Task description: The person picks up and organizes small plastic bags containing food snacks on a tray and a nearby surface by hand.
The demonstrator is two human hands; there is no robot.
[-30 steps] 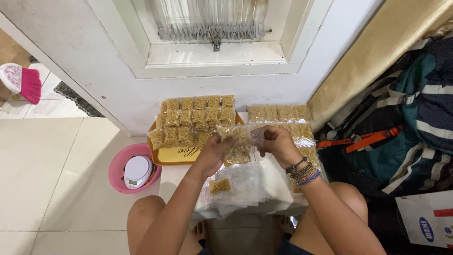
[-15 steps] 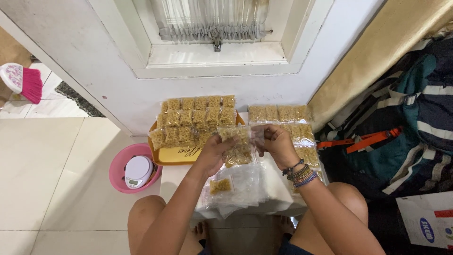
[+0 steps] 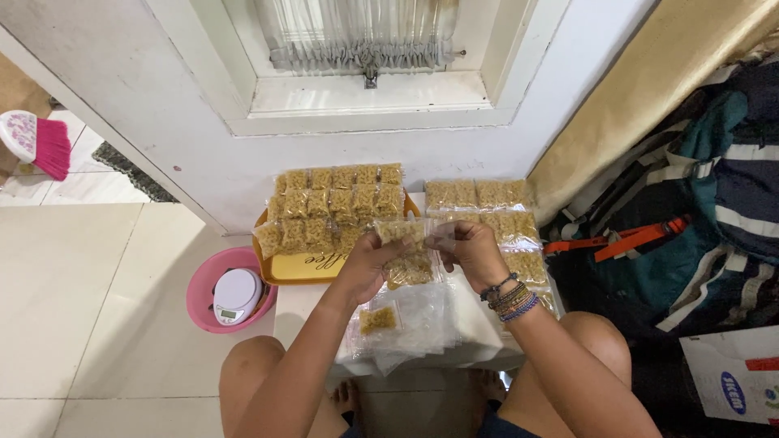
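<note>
My left hand (image 3: 369,264) and my right hand (image 3: 471,247) hold one small clear packet of yellow-brown snack (image 3: 403,235) between them, fingers pinching its top edge. Just under it lies another filled packet (image 3: 410,270). Rows of filled packets (image 3: 333,199) lie on a yellow tray (image 3: 304,269) to the left. More filled packets (image 3: 487,199) lie in rows to the right. A stack of clear plastic bags (image 3: 422,320) sits near my knees with one small filled packet (image 3: 377,319) on it.
A pink bowl (image 3: 203,292) holding a white kitchen scale (image 3: 235,296) stands on the tiled floor at the left. A white wall and window frame (image 3: 365,105) rise behind. Striped bags and clothes (image 3: 698,211) are piled at the right. A pink brush (image 3: 40,146) lies far left.
Both hands have shifted the held packet slightly, drawing closer together at its top edge. Everything else stays where it was.
</note>
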